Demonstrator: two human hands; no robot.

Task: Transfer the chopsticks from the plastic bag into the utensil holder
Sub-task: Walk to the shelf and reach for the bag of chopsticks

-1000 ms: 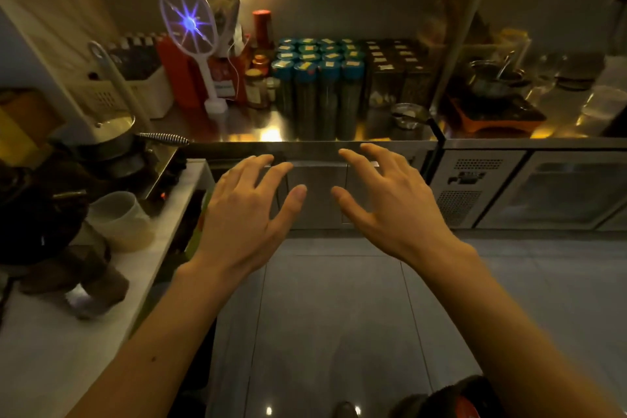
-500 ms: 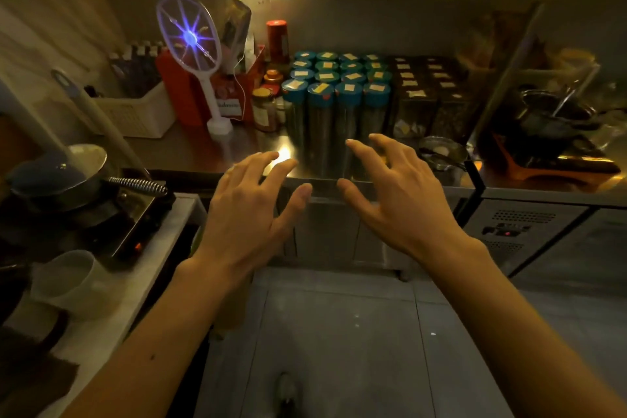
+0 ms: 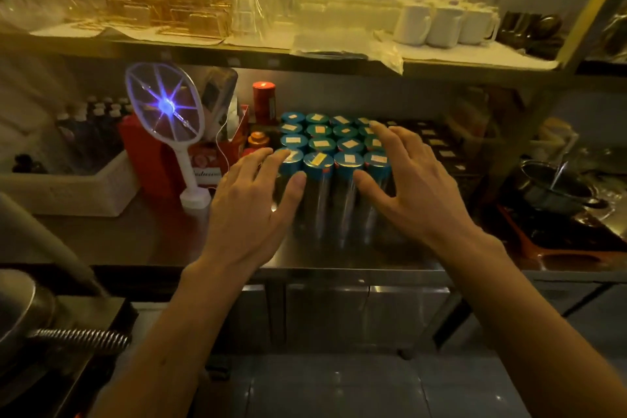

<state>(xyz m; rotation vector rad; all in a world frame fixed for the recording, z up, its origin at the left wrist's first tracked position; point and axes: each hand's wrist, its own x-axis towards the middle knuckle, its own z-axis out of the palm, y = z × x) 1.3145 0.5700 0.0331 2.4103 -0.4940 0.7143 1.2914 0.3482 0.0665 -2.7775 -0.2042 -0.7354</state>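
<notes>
My left hand (image 3: 249,204) and my right hand (image 3: 412,180) are held out palm down, fingers spread and holding nothing, above the steel counter (image 3: 152,237). Both hover in front of a block of several blue-lidded canisters (image 3: 330,153). No chopsticks, plastic bag or utensil holder can be made out in this dim view.
A white electric swatter (image 3: 166,115) with a blue glow stands left of the canisters, beside a red box (image 3: 149,153) and a white crate of bottles (image 3: 68,187). A pot (image 3: 556,187) sits at right. The upper shelf carries glassware and white mugs (image 3: 444,25). A pan handle (image 3: 81,338) juts in low left.
The view has come closer to the counter and tilted up, showing the upper shelf. Both hands stayed spread and empty, now over the blue-lidded canisters.
</notes>
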